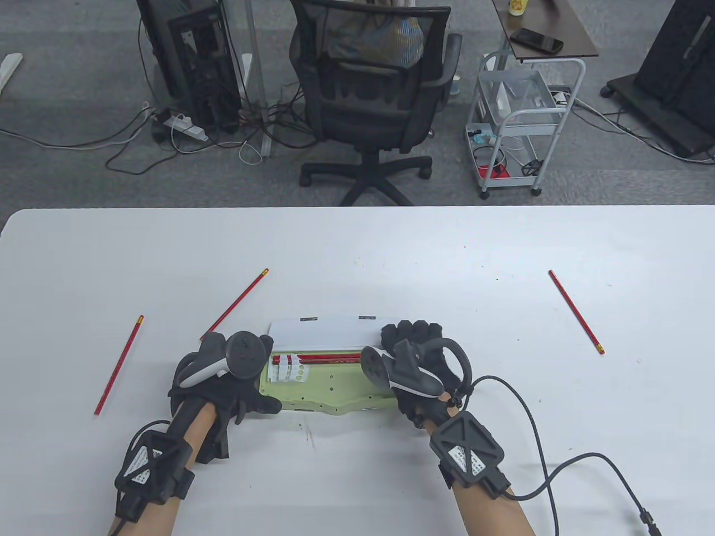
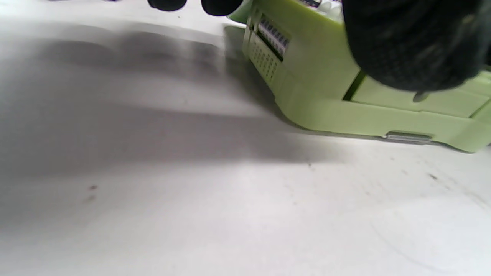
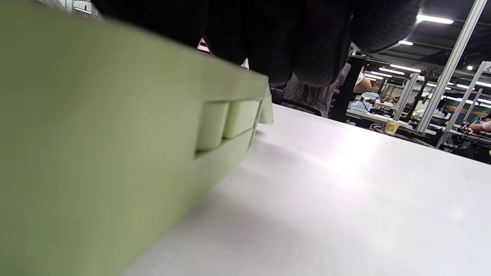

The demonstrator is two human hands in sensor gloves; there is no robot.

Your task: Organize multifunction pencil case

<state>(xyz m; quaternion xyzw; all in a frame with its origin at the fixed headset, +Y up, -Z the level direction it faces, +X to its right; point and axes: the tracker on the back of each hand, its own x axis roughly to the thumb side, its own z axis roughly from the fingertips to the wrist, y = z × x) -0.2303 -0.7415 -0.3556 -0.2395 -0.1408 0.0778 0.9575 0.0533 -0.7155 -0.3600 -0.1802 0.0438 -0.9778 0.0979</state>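
A light green pencil case (image 1: 329, 391) lies open on the white table, its white lid (image 1: 324, 332) raised at the back. Two red pencils (image 1: 329, 357) lie inside along the back. My left hand (image 1: 234, 385) holds the case's left end, thumb on the front edge; the case shows in the left wrist view (image 2: 326, 96). My right hand (image 1: 413, 357) holds the case's right end, fingers over the top; the case fills the left of the right wrist view (image 3: 96, 134). Three more red pencils lie loose: far left (image 1: 118, 365), left of centre (image 1: 237, 304), and right (image 1: 576, 311).
White pencil-holder clips (image 1: 287, 369) sit in the case's left part. A cable (image 1: 536, 446) runs from my right wrist across the table's front right. Beyond the far table edge stand an office chair (image 1: 374, 100) and a cart (image 1: 519, 123).
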